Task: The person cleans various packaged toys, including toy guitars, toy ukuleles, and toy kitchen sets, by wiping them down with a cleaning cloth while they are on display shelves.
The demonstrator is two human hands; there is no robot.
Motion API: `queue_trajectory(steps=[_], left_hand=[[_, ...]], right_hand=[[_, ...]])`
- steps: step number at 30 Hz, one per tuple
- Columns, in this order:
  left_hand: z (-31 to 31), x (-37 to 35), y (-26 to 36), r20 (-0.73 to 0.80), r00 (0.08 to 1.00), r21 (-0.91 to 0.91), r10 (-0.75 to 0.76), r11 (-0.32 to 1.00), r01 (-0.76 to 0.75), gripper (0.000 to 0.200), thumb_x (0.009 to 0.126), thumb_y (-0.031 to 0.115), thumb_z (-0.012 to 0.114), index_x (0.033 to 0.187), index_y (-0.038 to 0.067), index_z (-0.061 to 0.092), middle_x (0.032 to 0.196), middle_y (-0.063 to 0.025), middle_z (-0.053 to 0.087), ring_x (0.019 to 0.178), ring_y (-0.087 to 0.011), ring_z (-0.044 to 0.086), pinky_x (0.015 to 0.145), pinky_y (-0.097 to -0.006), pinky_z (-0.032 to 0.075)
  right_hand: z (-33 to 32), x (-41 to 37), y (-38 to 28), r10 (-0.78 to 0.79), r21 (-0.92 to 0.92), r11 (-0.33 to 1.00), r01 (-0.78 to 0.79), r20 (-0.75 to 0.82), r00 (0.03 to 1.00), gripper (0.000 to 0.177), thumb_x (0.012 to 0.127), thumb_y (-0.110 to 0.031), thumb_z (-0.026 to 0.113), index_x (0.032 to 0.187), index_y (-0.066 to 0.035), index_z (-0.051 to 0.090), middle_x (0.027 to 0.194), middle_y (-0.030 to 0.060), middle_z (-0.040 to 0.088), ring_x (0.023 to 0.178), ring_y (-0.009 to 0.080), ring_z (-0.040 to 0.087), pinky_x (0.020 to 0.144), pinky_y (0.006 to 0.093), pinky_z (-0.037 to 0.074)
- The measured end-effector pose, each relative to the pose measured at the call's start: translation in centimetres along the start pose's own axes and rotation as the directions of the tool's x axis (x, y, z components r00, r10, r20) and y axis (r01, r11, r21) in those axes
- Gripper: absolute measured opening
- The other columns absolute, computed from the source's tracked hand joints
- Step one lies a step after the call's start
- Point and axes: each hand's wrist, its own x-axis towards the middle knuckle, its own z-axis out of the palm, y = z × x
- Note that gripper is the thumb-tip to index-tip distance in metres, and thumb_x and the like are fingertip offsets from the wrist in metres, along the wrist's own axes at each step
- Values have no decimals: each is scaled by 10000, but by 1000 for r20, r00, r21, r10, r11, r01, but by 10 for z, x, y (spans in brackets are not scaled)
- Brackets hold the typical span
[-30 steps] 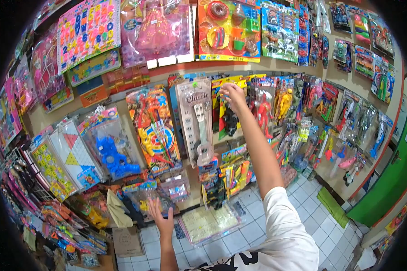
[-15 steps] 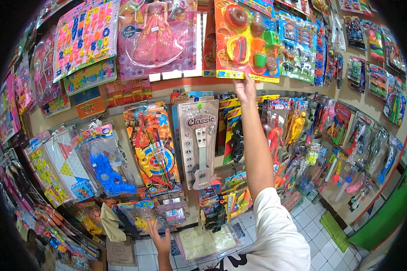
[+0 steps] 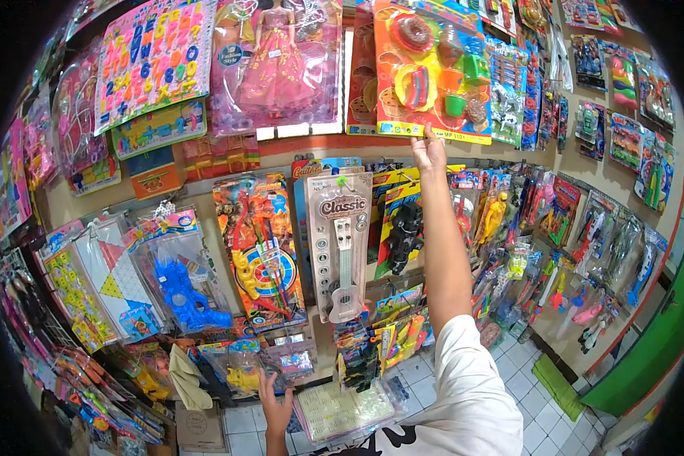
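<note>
Reaching way up with the right hand [image 3: 429, 148], arm straight, white sleeve [image 3: 471, 380] down at the shoulder. Touching the bottom edge of the big yellow cardboard pack of plastic toy dishes and food [image 3: 433, 68] with the fingertips [image 3: 432, 137]. Pack up on the wall, right above that hand. Fingers close together and pointing up. Cannot tell if pinching the card or just pressing on it.

Just left of the right hand and higher: a pink doll in a long dress inside a clear plastic box [image 3: 277, 64]. Just right of it and higher: a blue card pack of small toy animals [image 3: 505, 91]. Below the right hand, beside the arm: a black toy figure on a yellow and blue card [image 3: 403, 228]. Further left of that, a pale toy guitar in a clear pack marked "Classic" [image 3: 342, 243].

Holding the left hand [image 3: 276, 410] down low, well apart from the right one. Wide open, fingers spread, with nothing in it. Near its fingertips, a clear bag with a yellow toy [image 3: 239, 376]. Just right of it, a flat clear pack with a pale sheet inside [image 3: 342, 410], down by the white tiled floor [image 3: 509, 365]. Up and to the left of this hand, a bright blue plastic toy gun in a clear bag [image 3: 182, 289].
</note>
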Motion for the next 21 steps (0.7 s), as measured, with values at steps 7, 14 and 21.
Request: queue_trajectory(steps=[7, 14, 21], left_hand=[[-21, -25, -19, 19, 1000, 33, 0, 999, -1, 486, 749, 71, 627, 1211, 42, 477, 1423, -200, 298, 1287, -378, 304, 1045, -447, 261], [-40, -31, -32, 38, 999, 16, 22, 1000, -22, 412, 785, 68, 610, 1181, 27, 503, 1395, -183, 357, 1247, -343, 378, 1020, -427, 305], [-77, 47, -5, 186, 982, -794, -33, 584, 170, 355, 962, 255, 388, 1231, 35, 456, 1227, -169, 528, 1087, -264, 547, 953, -373, 412]], right_hand=[[-32, -35, -45, -9, 4, 1000, 8, 224, 975, 137, 882, -68, 555, 988, 19, 559, 985, 119, 630, 944, 220, 603, 892, 371, 477], [-96, -235, -115, -13, -351, 935, 61, 137, 990, 540, 920, -40, 477, 1399, -129, 244, 1376, 78, 393, 1246, 229, 409, 1038, 441, 337], [-149, -474, -127, 325, -406, 829, -385, -211, 922, 593, 857, 30, 534, 1367, -138, 281, 1295, 81, 465, 1157, 228, 500, 912, 425, 470]])
